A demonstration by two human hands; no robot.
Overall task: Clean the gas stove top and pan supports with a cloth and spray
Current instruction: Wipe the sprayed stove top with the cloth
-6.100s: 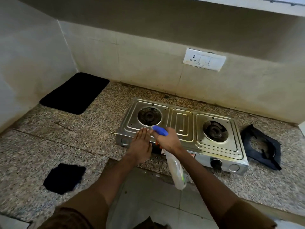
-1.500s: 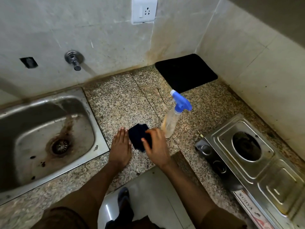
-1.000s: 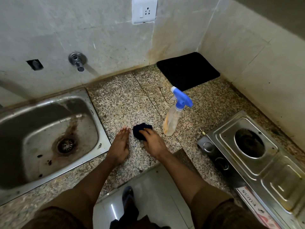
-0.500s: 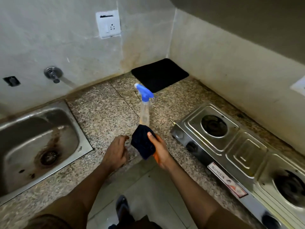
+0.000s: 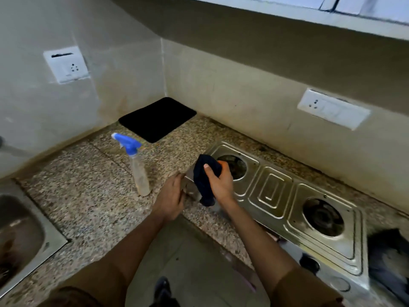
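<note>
A steel two-burner gas stove (image 5: pixel 270 193) lies on the granite counter with its pan supports taken off. My right hand (image 5: pixel 220 183) grips a dark blue cloth (image 5: pixel 202 180) that hangs over the stove's left front corner. Just left of it, my left hand (image 5: pixel 171 198) rests at the counter's front edge, fingers loosely apart, holding nothing. A spray bottle (image 5: pixel 136 163) with a blue trigger head stands upright on the counter, left of both hands. A dark pan support (image 5: pixel 389 258) lies blurred at the right edge, beside the stove.
A black mat (image 5: pixel 157 118) fills the counter's back corner. The steel sink (image 5: pixel 20 238) is set into the counter at the far left. Wall sockets (image 5: pixel 333 111) are mounted above the stove and on the left wall. A shelf overhangs the back wall.
My right hand picked the cloth up off the counter and carried it right to the stove. The spray bottle now stands on the counter. My view swung right, from sink to stove.
</note>
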